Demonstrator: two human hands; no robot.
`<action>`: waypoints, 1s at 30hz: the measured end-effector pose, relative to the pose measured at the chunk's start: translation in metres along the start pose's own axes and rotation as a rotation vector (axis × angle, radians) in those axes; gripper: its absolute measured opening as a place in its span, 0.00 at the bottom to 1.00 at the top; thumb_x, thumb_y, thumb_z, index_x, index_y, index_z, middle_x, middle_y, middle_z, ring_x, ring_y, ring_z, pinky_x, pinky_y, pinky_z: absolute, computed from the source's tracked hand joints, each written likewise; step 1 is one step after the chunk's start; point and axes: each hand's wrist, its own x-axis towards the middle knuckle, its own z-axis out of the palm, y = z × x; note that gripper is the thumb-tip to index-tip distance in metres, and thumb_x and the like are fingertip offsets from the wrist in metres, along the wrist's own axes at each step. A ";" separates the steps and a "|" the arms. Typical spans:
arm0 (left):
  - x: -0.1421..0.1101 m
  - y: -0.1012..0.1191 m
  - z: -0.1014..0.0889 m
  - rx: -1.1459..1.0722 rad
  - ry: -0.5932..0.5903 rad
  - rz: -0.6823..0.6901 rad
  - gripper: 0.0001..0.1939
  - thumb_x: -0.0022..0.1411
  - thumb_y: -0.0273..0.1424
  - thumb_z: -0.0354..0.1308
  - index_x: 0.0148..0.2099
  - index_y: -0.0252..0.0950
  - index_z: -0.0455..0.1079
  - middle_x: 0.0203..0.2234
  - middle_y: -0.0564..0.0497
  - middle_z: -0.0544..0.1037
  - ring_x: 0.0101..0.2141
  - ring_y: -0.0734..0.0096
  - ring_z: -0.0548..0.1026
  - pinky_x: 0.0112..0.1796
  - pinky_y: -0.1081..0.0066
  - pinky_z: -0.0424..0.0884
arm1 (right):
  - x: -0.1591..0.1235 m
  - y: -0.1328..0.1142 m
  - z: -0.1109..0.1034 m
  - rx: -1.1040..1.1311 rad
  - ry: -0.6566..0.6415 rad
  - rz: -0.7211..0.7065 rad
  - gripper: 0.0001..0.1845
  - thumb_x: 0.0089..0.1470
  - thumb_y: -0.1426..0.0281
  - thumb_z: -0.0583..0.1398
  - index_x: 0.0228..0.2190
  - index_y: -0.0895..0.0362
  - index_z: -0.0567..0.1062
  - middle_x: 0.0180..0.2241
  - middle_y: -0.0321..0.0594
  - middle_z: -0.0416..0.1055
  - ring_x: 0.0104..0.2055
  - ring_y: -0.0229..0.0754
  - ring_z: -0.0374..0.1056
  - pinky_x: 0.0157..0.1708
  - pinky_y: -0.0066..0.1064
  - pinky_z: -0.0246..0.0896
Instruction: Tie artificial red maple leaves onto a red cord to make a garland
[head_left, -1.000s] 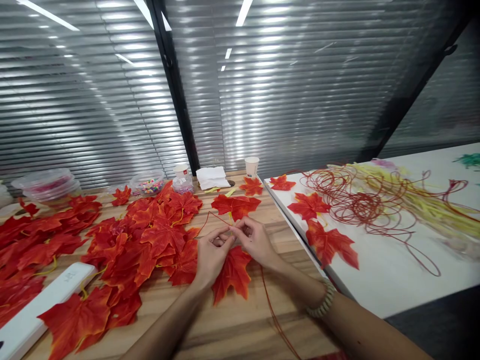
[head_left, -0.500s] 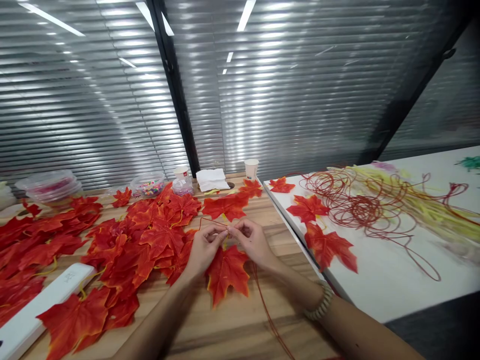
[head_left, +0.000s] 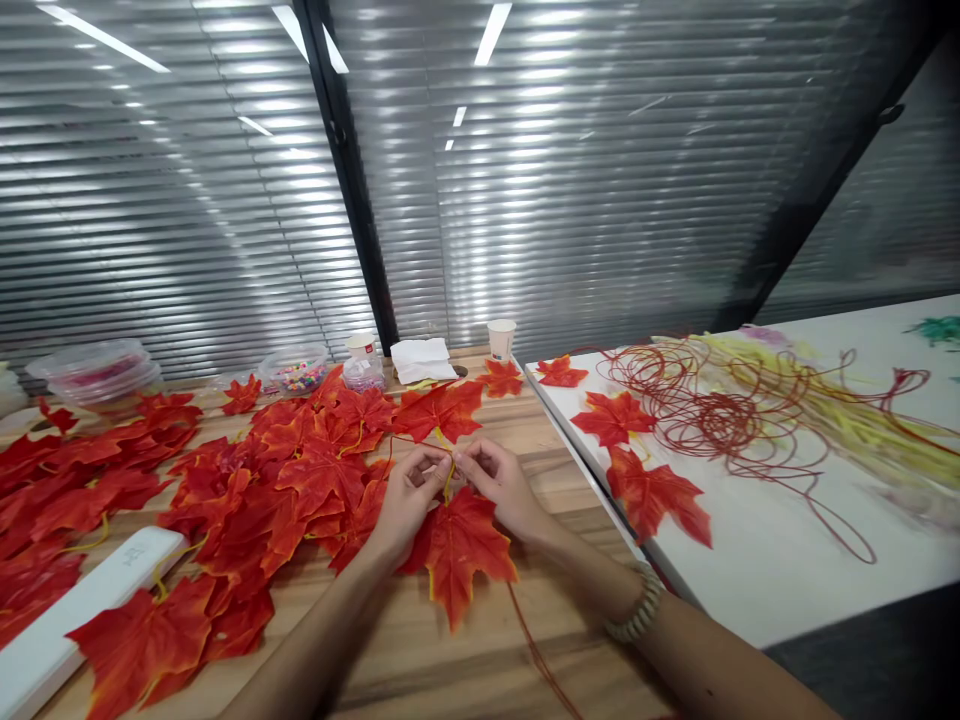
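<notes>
My left hand [head_left: 409, 500] and my right hand [head_left: 504, 492] meet fingertip to fingertip above the wooden table. Both are closed in a pinch around a thin red cord [head_left: 536, 650] and the yellow stem of an artificial maple leaf [head_left: 469, 555]. This red-orange leaf hangs below my fingers, its lobes toward me. A short stretch of cord bends out past my left fingers, and its long end trails down toward the table's near side. Just beyond my fingertips lies another maple leaf [head_left: 441, 408]. The exact crossing of cord and stem is hidden by my fingers.
A heap of maple leaves [head_left: 322, 480] covers the table's left, beside a white power bank [head_left: 90, 610]. Bead tubs [head_left: 296, 370], a paper cup [head_left: 501, 340] and white paper [head_left: 421, 360] stand behind. Tangled red cord [head_left: 720, 420] lies on the white table at right.
The leaf below my fingers has swung slightly right and toward me, with its face turned more to view. The leaf beyond has shifted a little left. My hands stay pinched together.
</notes>
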 end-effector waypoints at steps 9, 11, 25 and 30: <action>-0.001 0.000 -0.002 0.503 -0.053 0.252 0.09 0.60 0.35 0.47 0.32 0.35 0.61 0.26 0.51 0.68 0.26 0.73 0.66 0.25 0.74 0.59 | -0.001 0.003 0.000 -0.136 -0.036 -0.059 0.14 0.54 0.61 0.52 0.24 0.58 0.65 0.22 0.33 0.59 0.24 0.33 0.55 0.25 0.24 0.52; -0.002 0.001 -0.002 0.596 -0.055 0.286 0.09 0.61 0.34 0.45 0.32 0.36 0.60 0.26 0.51 0.68 0.27 0.71 0.66 0.26 0.73 0.59 | 0.000 0.004 0.001 -0.171 -0.038 -0.073 0.15 0.55 0.61 0.51 0.24 0.58 0.66 0.22 0.33 0.60 0.25 0.34 0.55 0.26 0.25 0.52; -0.001 -0.003 -0.002 0.541 -0.093 0.341 0.07 0.61 0.32 0.43 0.33 0.37 0.58 0.27 0.50 0.66 0.30 0.68 0.65 0.32 0.70 0.60 | -0.002 0.004 0.004 -0.122 -0.120 -0.036 0.18 0.54 0.58 0.52 0.24 0.59 0.67 0.21 0.33 0.59 0.24 0.34 0.54 0.25 0.25 0.51; 0.003 -0.005 -0.006 0.494 -0.068 0.341 0.05 0.59 0.31 0.46 0.32 0.37 0.59 0.26 0.51 0.67 0.28 0.69 0.65 0.31 0.71 0.60 | -0.003 0.002 0.005 -0.123 -0.113 -0.032 0.17 0.53 0.59 0.52 0.23 0.59 0.67 0.20 0.33 0.57 0.24 0.33 0.53 0.25 0.25 0.50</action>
